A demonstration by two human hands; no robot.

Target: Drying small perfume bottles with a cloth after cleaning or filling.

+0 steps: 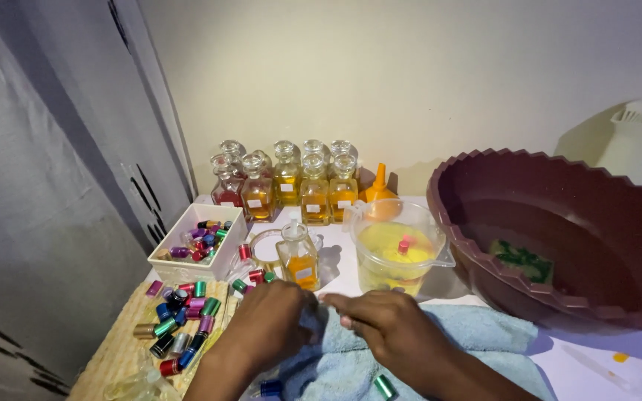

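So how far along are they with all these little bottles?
A heap of small coloured capped vials lies on the woven mat, more in the white tray. Left hand and right hand meet over a blue towel; what they pinch is hidden. Yellow liquid fills the plastic jug.

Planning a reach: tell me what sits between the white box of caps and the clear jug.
In the head view, a stoppered glass bottle of amber liquid stands between the white box and the clear jug.
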